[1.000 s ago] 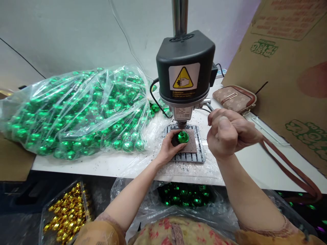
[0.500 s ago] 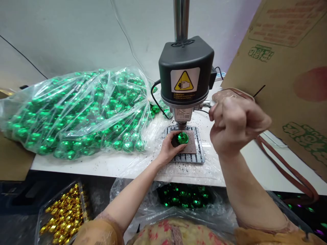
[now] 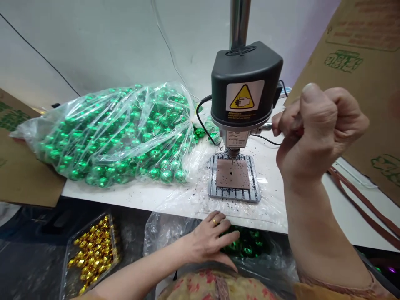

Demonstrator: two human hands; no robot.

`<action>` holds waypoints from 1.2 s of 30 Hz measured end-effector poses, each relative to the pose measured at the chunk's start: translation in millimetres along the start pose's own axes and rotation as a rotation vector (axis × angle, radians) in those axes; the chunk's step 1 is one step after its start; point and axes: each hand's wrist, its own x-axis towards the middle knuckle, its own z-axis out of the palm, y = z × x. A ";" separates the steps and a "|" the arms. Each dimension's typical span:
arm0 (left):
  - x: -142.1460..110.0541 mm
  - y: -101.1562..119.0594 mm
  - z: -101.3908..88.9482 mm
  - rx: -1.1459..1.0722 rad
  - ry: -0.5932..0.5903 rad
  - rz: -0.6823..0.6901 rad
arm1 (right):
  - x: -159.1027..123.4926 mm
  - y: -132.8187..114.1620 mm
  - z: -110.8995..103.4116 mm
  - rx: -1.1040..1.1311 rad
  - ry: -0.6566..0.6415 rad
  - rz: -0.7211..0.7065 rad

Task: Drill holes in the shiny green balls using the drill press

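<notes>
My right hand [image 3: 315, 129] is closed in a fist around the thin feed lever of the small black bench drill [image 3: 245, 87], raised at the drill's right side. Under the drill bit lies a brown pad with a hole [image 3: 233, 173] on the slotted metal base plate [image 3: 234, 192], with nothing on it. My left hand [image 3: 212, 239] is low at the table's front edge, fingers stretched over the green shiny balls in the open plastic bag [image 3: 246, 246] on my lap. Whether it holds a ball is hidden.
A big clear bag full of green balls [image 3: 115, 133] lies left of the drill on the white table [image 3: 125, 196]. A tray of gold beads [image 3: 92, 250] sits lower left. Cardboard [image 3: 359, 83] leans at right, with a brown strap [image 3: 362, 200] below it. Black swarf dots the table.
My left hand left the drill plate, taking the green ball away, and dropped to the bag on my lap. My right hand rose with the lever. The camera view shifted left.
</notes>
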 end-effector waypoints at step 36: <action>75.4 -124.4 -36.4 -1.262 0.478 -1.067 | -3.1 1.5 -2.3 0.012 -0.042 -0.066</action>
